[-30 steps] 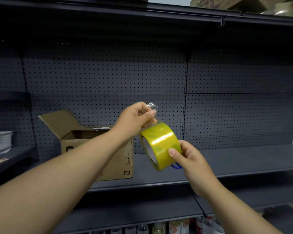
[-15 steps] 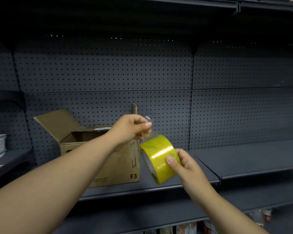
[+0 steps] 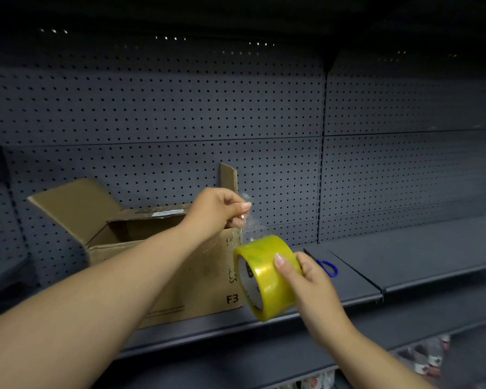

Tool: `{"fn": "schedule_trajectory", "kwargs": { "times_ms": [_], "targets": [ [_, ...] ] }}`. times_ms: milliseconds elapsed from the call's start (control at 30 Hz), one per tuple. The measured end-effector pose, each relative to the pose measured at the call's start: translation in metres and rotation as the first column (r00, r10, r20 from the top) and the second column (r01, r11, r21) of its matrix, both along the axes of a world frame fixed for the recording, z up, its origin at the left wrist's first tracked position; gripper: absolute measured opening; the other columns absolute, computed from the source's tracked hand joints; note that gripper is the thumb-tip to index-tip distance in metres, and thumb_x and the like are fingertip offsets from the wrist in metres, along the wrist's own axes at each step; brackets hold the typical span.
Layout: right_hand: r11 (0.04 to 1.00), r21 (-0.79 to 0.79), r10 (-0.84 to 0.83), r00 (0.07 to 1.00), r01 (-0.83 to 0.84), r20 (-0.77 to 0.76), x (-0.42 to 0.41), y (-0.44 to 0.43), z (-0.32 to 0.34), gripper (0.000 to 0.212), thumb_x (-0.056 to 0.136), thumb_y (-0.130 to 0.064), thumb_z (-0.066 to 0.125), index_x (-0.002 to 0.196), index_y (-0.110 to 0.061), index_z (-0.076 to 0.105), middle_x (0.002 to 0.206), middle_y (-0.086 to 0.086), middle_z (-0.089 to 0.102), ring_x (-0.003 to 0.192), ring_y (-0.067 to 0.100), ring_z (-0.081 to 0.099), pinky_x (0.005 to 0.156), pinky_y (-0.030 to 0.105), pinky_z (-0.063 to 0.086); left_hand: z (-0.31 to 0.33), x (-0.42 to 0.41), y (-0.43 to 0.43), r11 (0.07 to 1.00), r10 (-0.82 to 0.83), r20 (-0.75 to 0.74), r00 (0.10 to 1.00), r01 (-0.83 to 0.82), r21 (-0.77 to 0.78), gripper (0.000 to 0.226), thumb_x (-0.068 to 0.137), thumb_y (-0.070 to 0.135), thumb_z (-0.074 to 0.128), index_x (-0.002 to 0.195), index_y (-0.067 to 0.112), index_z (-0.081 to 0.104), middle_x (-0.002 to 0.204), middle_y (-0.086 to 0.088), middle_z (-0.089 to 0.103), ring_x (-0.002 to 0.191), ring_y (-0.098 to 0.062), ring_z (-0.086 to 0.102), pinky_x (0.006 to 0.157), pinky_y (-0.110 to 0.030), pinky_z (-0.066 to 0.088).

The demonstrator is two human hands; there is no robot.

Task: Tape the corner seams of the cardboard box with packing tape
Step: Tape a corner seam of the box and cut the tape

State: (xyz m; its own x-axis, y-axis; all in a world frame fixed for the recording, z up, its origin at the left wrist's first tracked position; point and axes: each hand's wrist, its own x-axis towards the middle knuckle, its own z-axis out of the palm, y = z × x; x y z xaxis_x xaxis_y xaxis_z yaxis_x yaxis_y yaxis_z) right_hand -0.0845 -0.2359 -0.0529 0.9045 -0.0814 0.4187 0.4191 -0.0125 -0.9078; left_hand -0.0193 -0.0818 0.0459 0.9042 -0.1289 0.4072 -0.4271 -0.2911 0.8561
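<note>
left hand (image 3: 216, 209) pinches free tape end (image 3: 246, 217) | right hand (image 3: 306, 279) grips yellow tape roll (image 3: 264, 276) | risk: the barely visible film may fold onto itself or land off the right corner seam of the cardboard box (image 3: 208, 290)

Left hand (image 3: 216, 211) has drawn more tape (image 3: 251, 228) off the roll (image 3: 272, 296).

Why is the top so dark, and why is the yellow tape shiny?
In the head view the top lies in deep shadow, with tiny light specks; in the head view the yellow tape roll shows a pale sheen on its curved face, and the bottles at bottom right are blurred.
</note>
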Motion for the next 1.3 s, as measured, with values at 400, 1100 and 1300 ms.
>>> {"fn": "schedule_trajectory", "kwargs": {
  "times_ms": [400, 1100, 1300],
  "targets": [
    [0.988, -0.123, -0.121, 0.964, 0.094, -0.238, 0.022, 0.005, -0.018, 0.047, 0.078, -0.06, 0.056, 0.072, -0.014, 0.047, 0.067, 0.009, 0.044, 0.062, 0.016, 0.044, 0.061, 0.03, 0.033, 0.003, 0.034, 0.009, 0.917, 0.015, 0.23, 0.973, -0.105, 0.384, 0.016, 0.085, 0.025, 0.065, 0.077, 0.011, 0.068, 0.071, 0.001, 0.067, 0.059, 0.0, 0.056, 0.063, -0.016, 0.044],
    [0.998, 0.067, 0.035, 0.878, -0.003, -0.477, 0.052, -0.01, -0.028, 0.025, 0.084, -0.039, 0.06, 0.082, -0.014, 0.057, 0.077, 0.005, 0.059, 0.07, 0.02, 0.056, 0.066, 0.029, 0.043, -0.016, 0.09, -0.016, 0.613, -0.236, 0.628, 0.742, -0.388, 0.688, 0.017, 0.079, 0.015, 0.071, 0.072, 0.03, 0.069, 0.081, 0.012, 0.052, 0.085, -0.014, 0.046, 0.082, -0.022, 0.016],
    [0.997, 0.074, 0.041, 0.865, -0.005, -0.499, 0.062, -0.016, -0.032, 0.025, 0.083, -0.04, 0.062, 0.08, -0.016, 0.056, 0.073, 0.003, 0.058, 0.068, 0.02, 0.056, 0.065, 0.028, 0.043, 0.006, 0.093, -0.016, 0.368, -0.374, 0.506, 0.777, -0.377, 0.85, 0.025, 0.081, 0.042, 0.063, 0.098, 0.027, 0.071, 0.098, 0.014, 0.066, 0.102, -0.008, 0.05, 0.085, -0.02, 0.015]
  ]
}}
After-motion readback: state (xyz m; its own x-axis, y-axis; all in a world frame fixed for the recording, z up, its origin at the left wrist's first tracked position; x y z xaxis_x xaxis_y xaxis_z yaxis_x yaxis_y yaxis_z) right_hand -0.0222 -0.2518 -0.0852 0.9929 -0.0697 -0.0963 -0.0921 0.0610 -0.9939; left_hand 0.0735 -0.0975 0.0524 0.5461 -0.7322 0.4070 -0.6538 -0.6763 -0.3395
